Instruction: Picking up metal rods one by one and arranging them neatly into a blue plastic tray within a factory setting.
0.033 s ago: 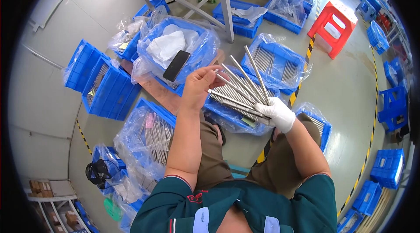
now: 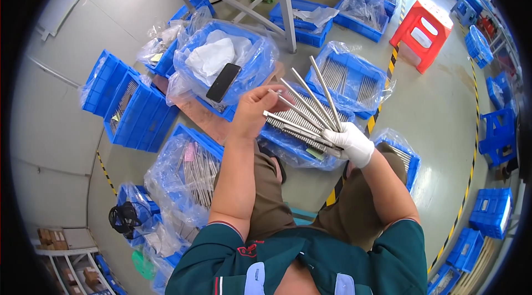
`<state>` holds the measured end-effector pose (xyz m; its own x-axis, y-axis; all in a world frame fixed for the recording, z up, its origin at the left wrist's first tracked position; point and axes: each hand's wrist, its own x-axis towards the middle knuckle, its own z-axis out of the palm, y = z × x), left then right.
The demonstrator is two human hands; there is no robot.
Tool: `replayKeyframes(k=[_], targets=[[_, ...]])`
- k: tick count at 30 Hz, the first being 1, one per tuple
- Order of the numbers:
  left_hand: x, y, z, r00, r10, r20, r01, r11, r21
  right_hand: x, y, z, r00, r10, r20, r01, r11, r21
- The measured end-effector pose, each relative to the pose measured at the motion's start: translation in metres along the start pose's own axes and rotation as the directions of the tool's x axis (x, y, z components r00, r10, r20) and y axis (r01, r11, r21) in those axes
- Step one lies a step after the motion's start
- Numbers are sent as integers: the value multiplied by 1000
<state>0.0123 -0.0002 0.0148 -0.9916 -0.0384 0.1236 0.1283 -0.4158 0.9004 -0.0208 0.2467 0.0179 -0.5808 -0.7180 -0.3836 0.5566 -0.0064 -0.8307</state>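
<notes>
My right hand [image 2: 350,141], in a white glove, grips the lower ends of several slim metal rods [image 2: 317,101] that fan out up and to the left. My bare left hand [image 2: 252,111] is at the far end of one of these rods, its thumb and fingers pinched on the tip. Under the rods is a blue crate [image 2: 282,149] lined with clear plastic, holding rows of similar rods. Beyond it stands another lined blue crate [image 2: 378,77] of rods.
On a white cloth over a lined crate lies a black phone [image 2: 223,82]. Bagged rods [image 2: 199,176] fill a crate by my left knee. A red stool [image 2: 422,36] stands far right, and a table leg [image 2: 287,9] rises ahead. Stacked blue crates [image 2: 141,112] are at left.
My left fingers have shifted very slightly at the rod's tip. The right hand and its rods look almost unchanged.
</notes>
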Motion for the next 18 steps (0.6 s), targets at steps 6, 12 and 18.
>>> replayKeyframes(k=[6,12,18], targets=[[-6,-23,27,988,-136,68,146,975,-167,9,8,-6,992,-87,90,84,996,41],[-2,9,-7,979,119,-165,-113,993,43,3,1,-5,993,-19,120,18,1000,7],[-3,1,8,986,-47,-161,24,990,-142,-1,4,-1,991,-53,122,72,985,-159]])
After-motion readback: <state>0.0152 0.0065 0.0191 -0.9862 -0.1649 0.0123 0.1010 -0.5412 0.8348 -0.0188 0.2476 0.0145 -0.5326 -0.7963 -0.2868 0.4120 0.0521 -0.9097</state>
